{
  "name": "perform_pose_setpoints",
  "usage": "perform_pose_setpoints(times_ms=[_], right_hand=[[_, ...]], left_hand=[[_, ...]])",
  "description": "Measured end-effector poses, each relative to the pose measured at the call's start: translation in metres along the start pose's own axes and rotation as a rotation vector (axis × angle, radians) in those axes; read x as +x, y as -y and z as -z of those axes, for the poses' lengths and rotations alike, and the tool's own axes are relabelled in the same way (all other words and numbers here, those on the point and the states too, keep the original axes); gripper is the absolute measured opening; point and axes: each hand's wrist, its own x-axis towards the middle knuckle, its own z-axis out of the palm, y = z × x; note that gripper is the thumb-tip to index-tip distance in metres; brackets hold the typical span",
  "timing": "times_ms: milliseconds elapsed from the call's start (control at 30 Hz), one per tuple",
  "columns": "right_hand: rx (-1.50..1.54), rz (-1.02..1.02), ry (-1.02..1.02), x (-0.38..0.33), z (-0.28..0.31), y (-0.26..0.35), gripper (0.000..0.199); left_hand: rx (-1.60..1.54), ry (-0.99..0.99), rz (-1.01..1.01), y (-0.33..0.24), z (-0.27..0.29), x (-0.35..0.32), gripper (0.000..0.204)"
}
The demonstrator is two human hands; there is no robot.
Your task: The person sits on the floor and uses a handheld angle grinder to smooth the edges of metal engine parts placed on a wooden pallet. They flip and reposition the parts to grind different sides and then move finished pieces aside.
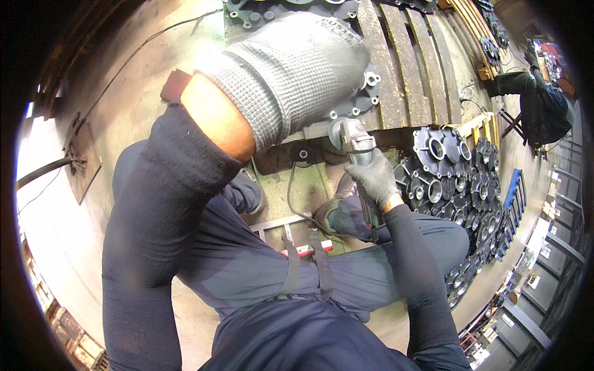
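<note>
My right hand (376,175), in a grey glove, is wrapped round a small angle grinder (359,137). The grinder's round disc (338,133) is beside the front edge of a wooden pallet (377,120). My left hand (303,68), in a pale knitted glove, is raised close to the camera and looks large. Its fingers are hidden, so their state and anything in them cannot be made out. Partly behind that glove, a dark cast metal housing (366,93) with round bored holes rests on the pallet. Another dark casting (266,12) shows beyond it.
Many similar castings (433,185) are stacked to the right, near a blue rack (512,188). A black cable (291,191) runs over the floor below the pallet. A metal frame (281,224) lies between my legs. Another person (538,108) is at the far right.
</note>
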Motion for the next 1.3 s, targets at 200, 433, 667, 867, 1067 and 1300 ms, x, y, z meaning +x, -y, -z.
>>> perform_pose_setpoints(times_ms=[200,433,667,867,1067,1300], right_hand=[[-0.004,-0.056,0.084,0.009,-0.003,0.008,0.072],[-0.033,0.042,0.047,0.018,-0.005,0.019,0.076],[0.008,0.007,0.059,0.016,-0.005,0.022,0.075],[0.101,-0.012,0.132,0.005,-0.004,0.013,0.07],[0.042,0.036,0.127,-0.005,-0.006,0.027,0.07],[-0.101,0.089,0.183,-0.004,-0.021,0.041,0.075]], left_hand=[[0.021,0.001,-0.006,0.003,0.005,-0.002,0.034],[0.026,0.006,-0.027,0.002,-0.002,0.002,0.032],[0.009,-0.035,-0.025,0.006,-0.005,-0.004,0.032],[-0.015,-0.073,-0.012,0.004,-0.005,-0.006,0.027],[0.005,-0.044,-0.014,0.007,-0.003,-0.005,0.027],[-0.098,-0.103,0.036,0.014,0.001,-0.016,0.03]])
